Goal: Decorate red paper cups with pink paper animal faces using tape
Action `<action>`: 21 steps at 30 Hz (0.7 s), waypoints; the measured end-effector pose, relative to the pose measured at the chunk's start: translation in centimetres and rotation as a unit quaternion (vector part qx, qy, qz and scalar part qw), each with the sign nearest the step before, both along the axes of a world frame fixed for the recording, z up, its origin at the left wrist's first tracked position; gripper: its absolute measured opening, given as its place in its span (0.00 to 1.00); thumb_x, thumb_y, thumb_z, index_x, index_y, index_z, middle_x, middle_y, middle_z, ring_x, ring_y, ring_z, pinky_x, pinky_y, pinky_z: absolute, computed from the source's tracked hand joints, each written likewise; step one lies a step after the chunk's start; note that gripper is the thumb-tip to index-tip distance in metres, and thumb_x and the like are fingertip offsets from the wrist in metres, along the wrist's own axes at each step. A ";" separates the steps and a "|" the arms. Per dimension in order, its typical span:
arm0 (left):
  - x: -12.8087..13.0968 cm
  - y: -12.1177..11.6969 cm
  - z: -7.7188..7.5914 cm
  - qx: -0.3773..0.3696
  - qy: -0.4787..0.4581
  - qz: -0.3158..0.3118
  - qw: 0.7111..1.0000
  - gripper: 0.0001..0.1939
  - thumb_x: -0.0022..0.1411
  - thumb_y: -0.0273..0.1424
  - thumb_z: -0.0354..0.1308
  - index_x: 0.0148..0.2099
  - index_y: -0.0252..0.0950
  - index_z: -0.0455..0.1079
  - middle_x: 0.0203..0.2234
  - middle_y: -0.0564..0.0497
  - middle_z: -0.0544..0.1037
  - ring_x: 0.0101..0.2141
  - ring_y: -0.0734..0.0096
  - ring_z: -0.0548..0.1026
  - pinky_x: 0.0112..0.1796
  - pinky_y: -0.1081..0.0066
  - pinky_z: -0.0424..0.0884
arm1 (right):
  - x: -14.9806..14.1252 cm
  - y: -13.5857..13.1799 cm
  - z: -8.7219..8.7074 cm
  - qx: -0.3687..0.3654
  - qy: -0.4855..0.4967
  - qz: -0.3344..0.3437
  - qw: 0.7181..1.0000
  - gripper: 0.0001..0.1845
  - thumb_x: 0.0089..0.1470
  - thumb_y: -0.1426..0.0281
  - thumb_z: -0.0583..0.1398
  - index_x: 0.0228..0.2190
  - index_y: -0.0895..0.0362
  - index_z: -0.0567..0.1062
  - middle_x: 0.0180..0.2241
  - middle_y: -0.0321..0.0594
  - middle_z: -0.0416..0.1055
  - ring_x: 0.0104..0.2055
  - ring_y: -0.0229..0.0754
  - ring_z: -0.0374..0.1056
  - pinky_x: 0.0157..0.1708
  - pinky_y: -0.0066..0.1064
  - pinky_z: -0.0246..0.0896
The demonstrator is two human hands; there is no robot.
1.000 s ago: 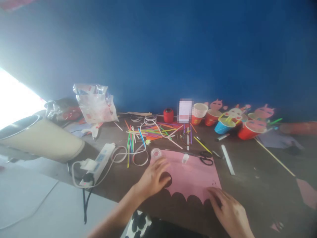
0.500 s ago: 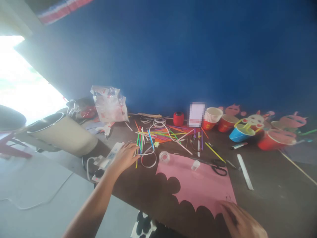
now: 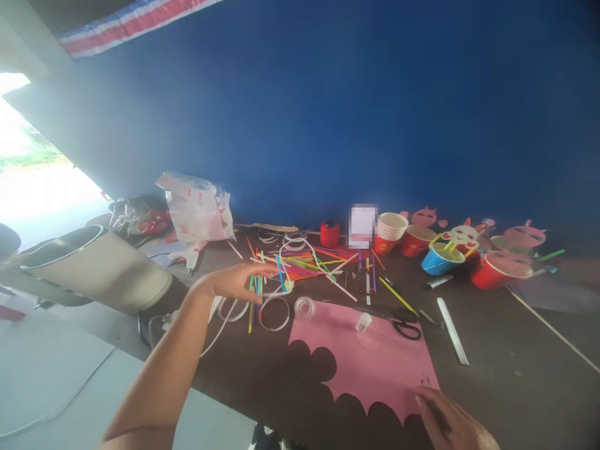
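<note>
My left hand (image 3: 241,280) hovers over the left end of a heap of colored sticks (image 3: 304,265), its thumb apart from the fingers and nothing visible between them. Below it, two white rings (image 3: 274,314) lie on the dark table. At the lower right, my right hand (image 3: 452,420) rests by the lower right edge of a pink paper sheet (image 3: 365,350) with a scalloped lower border. Its fingers are loosely stretched, and I see no object in them. On the sheet lie a clear tape roll (image 3: 305,307), a small whitish cylinder (image 3: 363,322) and black-handled scissors (image 3: 407,325).
Stacked red paper cups (image 3: 390,232) and a blue cup (image 3: 442,257) with a paper face stand back right. A white strip (image 3: 452,331) lies right of the sheet. Left are a large beige cylinder (image 3: 117,269), a glue gun (image 3: 190,255) and a plastic bag (image 3: 199,209).
My left hand has lifted from beside the power strip and the sticks, with its thumb now spread. The right hand has stayed by the pink sheet. The camera view has shifted slightly.
</note>
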State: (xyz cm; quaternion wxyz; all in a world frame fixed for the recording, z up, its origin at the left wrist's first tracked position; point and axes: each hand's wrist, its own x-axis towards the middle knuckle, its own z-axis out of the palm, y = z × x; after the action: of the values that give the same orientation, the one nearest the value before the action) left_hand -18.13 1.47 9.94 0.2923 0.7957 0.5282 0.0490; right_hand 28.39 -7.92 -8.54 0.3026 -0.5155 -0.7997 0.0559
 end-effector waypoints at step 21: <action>5.3 7.0 -4.0 0.200 0.240 -0.066 0.948 0.12 0.64 0.34 0.47 0.39 0.38 0.71 0.38 0.49 0.73 0.35 0.70 0.72 0.34 0.73 0.65 | -0.1 -0.5 0.0 -0.051 0.036 -0.027 0.998 0.11 0.57 0.62 0.53 0.34 0.52 0.74 0.30 0.36 0.77 0.29 0.38 0.74 0.27 0.22 0.67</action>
State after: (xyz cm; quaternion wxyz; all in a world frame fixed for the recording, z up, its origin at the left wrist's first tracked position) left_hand -12.86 8.47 5.96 -0.0054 0.8593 0.5081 -0.0579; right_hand 28.31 -8.38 -8.57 0.3060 -0.5490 -0.7704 0.1068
